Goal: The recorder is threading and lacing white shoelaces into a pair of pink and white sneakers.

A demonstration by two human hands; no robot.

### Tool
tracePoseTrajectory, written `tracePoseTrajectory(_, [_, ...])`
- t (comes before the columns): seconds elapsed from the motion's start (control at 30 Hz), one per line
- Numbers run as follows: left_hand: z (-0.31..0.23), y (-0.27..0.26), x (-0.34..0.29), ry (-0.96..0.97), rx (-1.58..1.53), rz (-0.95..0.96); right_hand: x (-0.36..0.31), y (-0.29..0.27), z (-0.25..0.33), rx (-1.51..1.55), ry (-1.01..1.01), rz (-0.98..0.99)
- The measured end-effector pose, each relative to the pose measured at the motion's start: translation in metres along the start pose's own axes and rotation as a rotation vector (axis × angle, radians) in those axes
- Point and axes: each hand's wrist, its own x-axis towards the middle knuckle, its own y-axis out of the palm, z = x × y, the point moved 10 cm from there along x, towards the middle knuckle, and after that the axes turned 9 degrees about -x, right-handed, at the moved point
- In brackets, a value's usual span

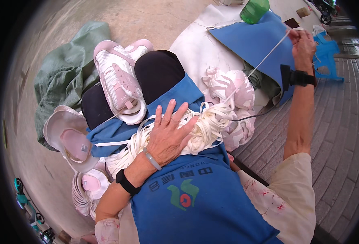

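A tangled bundle of cream shoelaces (pixel 210 127) lies across my lap on a blue apron (pixel 179 171). My left hand (pixel 169 132) rests on the bundle, fingers spread and stretched out. Far out to the upper right, my right hand (pixel 302 44) pinches one shoelace (pixel 269 56), which runs taut back down to the bundle. A pink and white sneaker (pixel 120 81) sits between my dark-clad knees, sole toward me at its near end. A short lace end trails from it. Right of the bundle is a heap of pink and white shoe uppers (pixel 232 87).
More pale shoe pieces (pixel 76 142) stand at the left, beside a green cloth sack (pixel 71 73). White sheeting (pixel 195 40) and a blue sheet (pixel 248 38) lie ahead, with a green plastic bottle (pixel 254 10). A blue plastic stool (pixel 326 57) stands beyond my right wrist.
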Motion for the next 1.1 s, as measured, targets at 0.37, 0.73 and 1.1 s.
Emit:
tracePoseTrajectory(0.37, [0.015, -0.044, 0.007, -0.093, -0.428, -0.207, 0.032, 0.048, 0.062, 0.279, 0.009, 0.291])
tracePoseTrajectory(0.73, [0.0, -0.02, 0.026, -0.035, -0.202, -0.133, -0.176, 0.177, 0.092, -0.741, -0.423, 0.627])
tracePoseTrajectory(1.1, [0.005, -0.032, 0.016, -0.047, -0.396, -0.12, -0.287, 0.165, 0.013, -0.473, -0.063, 1.185])
